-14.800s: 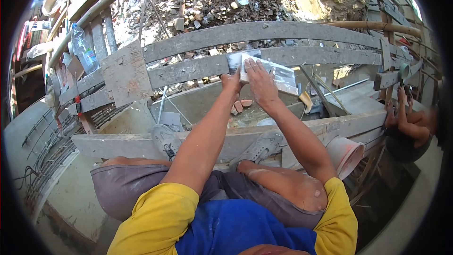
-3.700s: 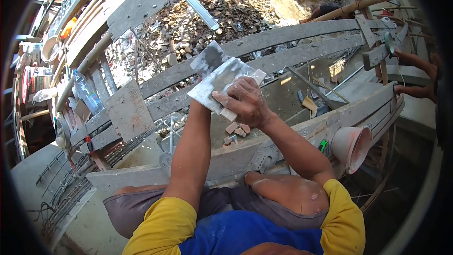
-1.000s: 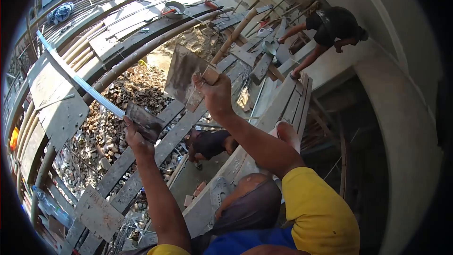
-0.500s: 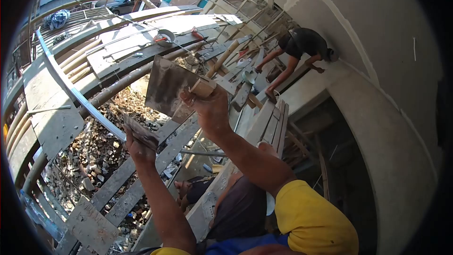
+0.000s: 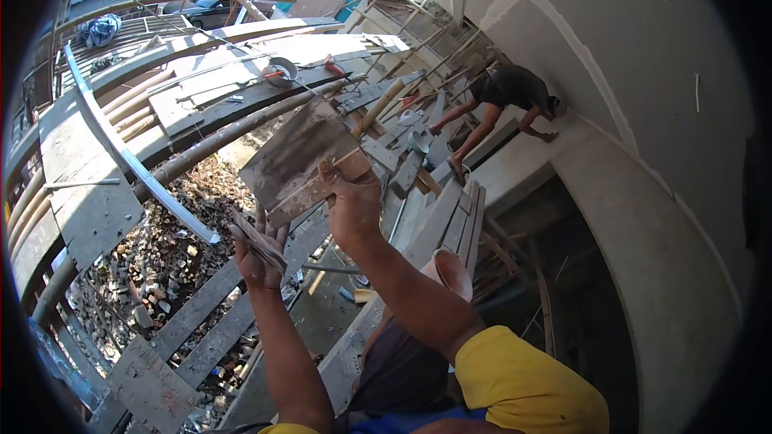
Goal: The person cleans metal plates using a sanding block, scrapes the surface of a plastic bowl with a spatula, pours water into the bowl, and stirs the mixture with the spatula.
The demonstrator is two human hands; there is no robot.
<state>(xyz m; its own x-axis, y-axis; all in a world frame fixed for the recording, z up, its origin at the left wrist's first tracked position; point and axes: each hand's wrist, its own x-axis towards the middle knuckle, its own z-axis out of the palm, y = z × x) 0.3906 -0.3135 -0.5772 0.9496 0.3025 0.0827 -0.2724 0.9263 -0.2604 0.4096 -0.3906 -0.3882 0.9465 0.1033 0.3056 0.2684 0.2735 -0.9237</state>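
My right hand (image 5: 354, 207) is wrapped round the wooden handle of a plastering float (image 5: 299, 145), whose broad, stained flat plate is held up in front of me. Just below the float's lower left corner is my left hand (image 5: 259, 265). It grips a thin, flat, plaster-smeared piece (image 5: 259, 243) seen nearly edge-on, so its exact kind is unclear. Some left fingers extend behind that piece, close to the float. A pinkish bucket (image 5: 452, 273) shows beside my right forearm, partly covered by it.
Another person (image 5: 515, 96) bends over the concrete ledge (image 5: 595, 193) by the grey wall. A dark opening (image 5: 555, 273) lies to my right. Planks (image 5: 197, 313) cross rubble (image 5: 161, 273) below left. A bowl (image 5: 281, 72) rests on the boards, near a long curved strip (image 5: 133, 157).
My left hand has moved right, closer to the float. The float has turned in my right hand. More of the bucket shows beside my forearm. The other person's arm has shifted slightly.
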